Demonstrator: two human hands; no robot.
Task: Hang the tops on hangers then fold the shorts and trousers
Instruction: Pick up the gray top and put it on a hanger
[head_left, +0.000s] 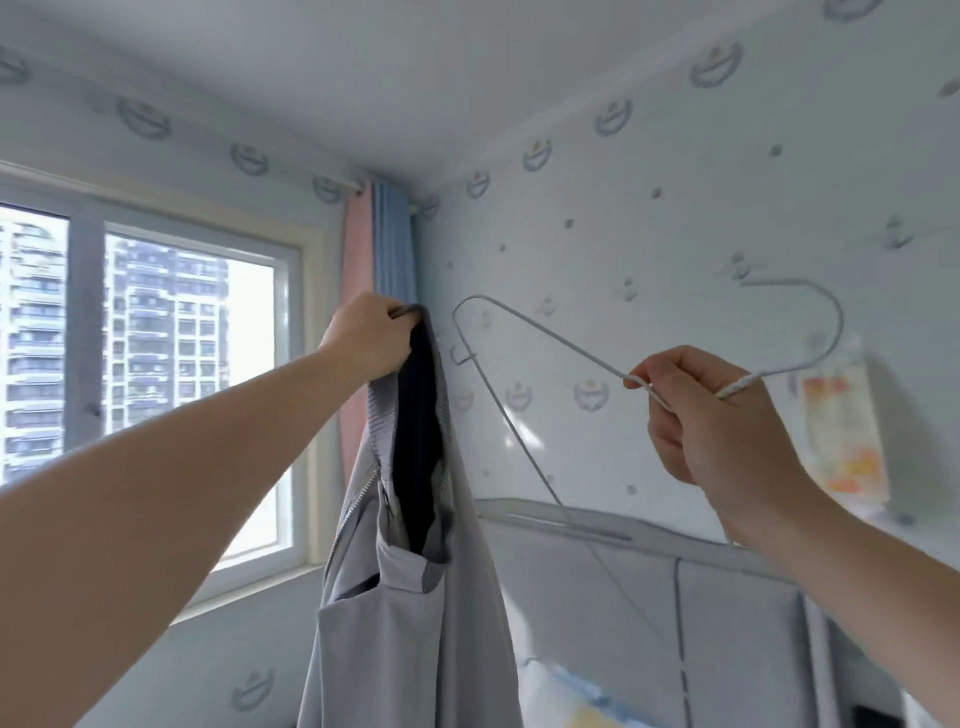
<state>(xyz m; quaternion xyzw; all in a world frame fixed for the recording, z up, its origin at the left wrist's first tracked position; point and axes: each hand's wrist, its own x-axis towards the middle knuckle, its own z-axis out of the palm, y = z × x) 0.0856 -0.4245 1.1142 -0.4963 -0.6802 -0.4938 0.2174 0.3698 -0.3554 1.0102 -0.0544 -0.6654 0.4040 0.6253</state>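
Observation:
A grey zip jacket (415, 613) with a dark lining hangs in the middle of the view. My left hand (371, 335) grips its ribbed collar at the top and holds it up at arm's length. To its right, my right hand (711, 415) pinches a thin grey wire hanger (524, 338) at its neck. The hanger is tilted, its hook curving up to the right and one shoulder pointing left toward the jacket. Hanger and jacket are apart. The jacket's lower part runs out of view.
A grey padded headboard (649, 582) stands below the hanger against the patterned wall. A window (171, 374) with pink and blue curtains (376, 244) is at the left. Pale bedding (566, 696) shows at the bottom. A printed sheet (841, 431) hangs on the right wall.

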